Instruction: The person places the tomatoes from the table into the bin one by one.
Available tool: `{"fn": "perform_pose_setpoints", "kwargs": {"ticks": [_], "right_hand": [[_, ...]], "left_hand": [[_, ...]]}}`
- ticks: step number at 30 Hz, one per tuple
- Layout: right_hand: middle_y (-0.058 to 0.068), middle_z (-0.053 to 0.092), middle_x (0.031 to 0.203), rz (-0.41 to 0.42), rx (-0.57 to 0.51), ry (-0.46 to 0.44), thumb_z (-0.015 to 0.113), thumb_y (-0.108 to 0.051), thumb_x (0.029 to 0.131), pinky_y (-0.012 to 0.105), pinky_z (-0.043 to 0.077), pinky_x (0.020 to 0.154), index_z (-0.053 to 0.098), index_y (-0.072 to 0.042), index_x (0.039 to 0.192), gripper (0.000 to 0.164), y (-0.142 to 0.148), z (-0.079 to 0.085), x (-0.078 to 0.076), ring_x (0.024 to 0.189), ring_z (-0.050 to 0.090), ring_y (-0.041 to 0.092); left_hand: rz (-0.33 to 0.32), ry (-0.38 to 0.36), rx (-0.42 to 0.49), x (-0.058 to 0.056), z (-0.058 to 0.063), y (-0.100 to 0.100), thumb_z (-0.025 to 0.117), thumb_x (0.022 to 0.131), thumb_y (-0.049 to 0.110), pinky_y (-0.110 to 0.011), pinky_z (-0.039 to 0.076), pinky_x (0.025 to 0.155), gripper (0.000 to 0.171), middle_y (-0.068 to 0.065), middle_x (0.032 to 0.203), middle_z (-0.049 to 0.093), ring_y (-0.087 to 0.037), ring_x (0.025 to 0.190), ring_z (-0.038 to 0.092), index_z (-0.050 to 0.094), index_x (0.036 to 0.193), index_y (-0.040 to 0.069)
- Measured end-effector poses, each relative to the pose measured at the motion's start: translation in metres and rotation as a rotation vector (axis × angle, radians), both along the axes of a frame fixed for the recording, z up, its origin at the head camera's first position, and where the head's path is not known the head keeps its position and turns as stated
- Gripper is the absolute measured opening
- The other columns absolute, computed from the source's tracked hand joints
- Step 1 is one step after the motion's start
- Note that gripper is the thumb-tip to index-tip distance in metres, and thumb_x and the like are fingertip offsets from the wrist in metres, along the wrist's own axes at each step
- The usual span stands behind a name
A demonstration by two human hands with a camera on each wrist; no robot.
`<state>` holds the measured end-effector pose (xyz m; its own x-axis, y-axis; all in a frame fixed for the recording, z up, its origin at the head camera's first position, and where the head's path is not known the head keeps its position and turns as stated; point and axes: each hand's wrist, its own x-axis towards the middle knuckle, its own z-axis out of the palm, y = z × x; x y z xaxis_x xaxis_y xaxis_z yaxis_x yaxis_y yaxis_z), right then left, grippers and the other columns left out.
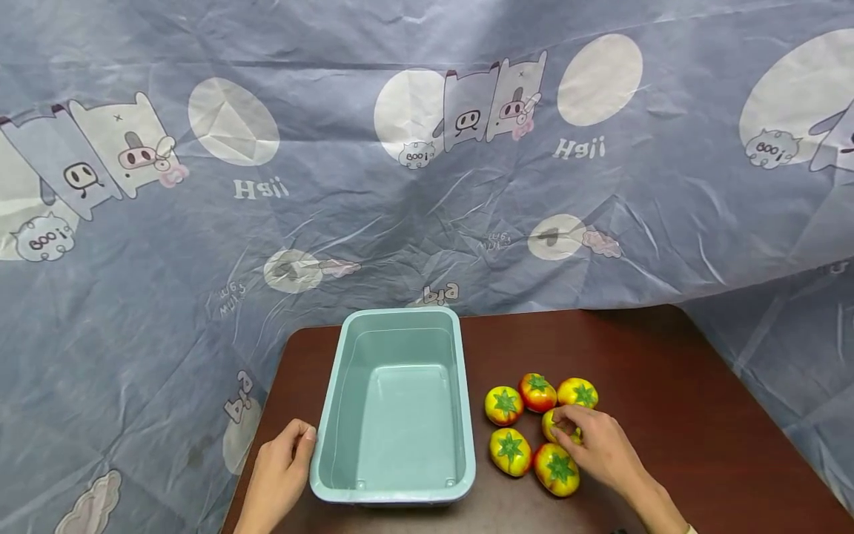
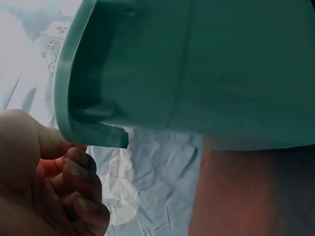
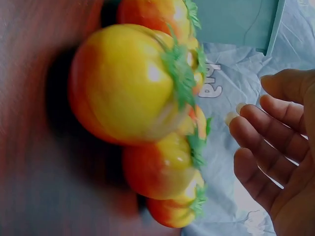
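Note:
At the near left of a pale blue-green plastic basin (image 1: 394, 495), my left hand (image 1: 283, 463) pinches the rim between thumb and curled fingers. In the left wrist view, the thumb of the left hand (image 2: 54, 167) meets the underside of the basin's lip (image 2: 61, 98). My right hand (image 1: 600, 441) hovers over a cluster of yellow-and-red tomatoes with green leafy tops, its thumb and forefinger spread above one tomato (image 1: 550, 424) that they partly cover. The right wrist view has the right hand (image 3: 280, 147) with loosely bent fingers, a gap between it and the nearest tomato (image 3: 118, 83).
Around the right hand lie other tomatoes, one at the front (image 1: 557, 470), one at the left (image 1: 503, 406) and one at the back (image 1: 579, 391). All stand on a dark reddish-brown table (image 1: 640, 363), right of the basin. A grey-blue printed cloth (image 1: 427, 222) hangs behind it.

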<state>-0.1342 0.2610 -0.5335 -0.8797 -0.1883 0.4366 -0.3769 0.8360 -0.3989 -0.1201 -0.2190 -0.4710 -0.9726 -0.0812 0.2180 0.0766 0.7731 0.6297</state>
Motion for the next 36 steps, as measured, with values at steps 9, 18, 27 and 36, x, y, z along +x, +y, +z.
{"fn": "perform_pose_setpoints", "kwargs": {"ticks": [9, 18, 27, 36], "right_hand": [[-0.009, 0.067, 0.082, -0.074, -0.124, 0.025, 0.084, -0.005, 0.069, 0.021, 0.053, 0.055, 0.069, -0.015, 0.088, 0.025, 0.0, -0.012, 0.01, 0.068, 0.061, 0.001], [-0.009, 0.065, 0.084, -0.201, -0.168, -0.049, 0.084, -0.014, 0.074, 0.021, 0.05, 0.054, 0.069, -0.017, 0.095, 0.026, -0.01, -0.035, 0.023, 0.068, 0.057, -0.003], [0.0, 0.064, 0.11, -0.358, -0.249, -0.111, 0.087, -0.031, 0.072, 0.017, 0.053, 0.068, 0.059, -0.012, 0.123, 0.061, -0.027, -0.067, 0.038, 0.092, 0.061, 0.019], [0.016, 0.054, 0.123, -0.49, -0.253, -0.314, 0.085, -0.056, 0.063, 0.041, 0.056, 0.077, 0.05, -0.008, 0.133, 0.092, -0.035, -0.085, 0.061, 0.105, 0.059, 0.033]], "left_hand": [[0.03, -0.122, 0.172, 0.006, 0.001, 0.007, 0.066, 0.093, 0.02, -0.02, 0.043, 0.051, 0.006, 0.005, 0.07, 0.058, -0.005, 0.054, 0.049, 0.062, 0.091, 0.015], [0.021, -0.281, 0.2, 0.017, 0.005, 0.004, 0.065, 0.093, 0.029, -0.022, 0.048, 0.053, 0.027, 0.001, 0.078, 0.058, -0.009, 0.058, 0.055, 0.057, 0.114, 0.013], [-0.005, -0.411, 0.422, 0.026, 0.0, -0.002, 0.063, 0.094, 0.034, -0.03, 0.055, 0.052, 0.049, -0.004, 0.073, 0.06, -0.02, 0.05, 0.06, 0.044, 0.132, 0.01], [-0.173, -0.521, 0.777, 0.031, -0.019, -0.009, 0.059, 0.096, 0.018, -0.037, 0.06, 0.056, 0.068, 0.0, 0.069, 0.051, -0.013, 0.052, 0.059, 0.016, 0.145, -0.002]]}}
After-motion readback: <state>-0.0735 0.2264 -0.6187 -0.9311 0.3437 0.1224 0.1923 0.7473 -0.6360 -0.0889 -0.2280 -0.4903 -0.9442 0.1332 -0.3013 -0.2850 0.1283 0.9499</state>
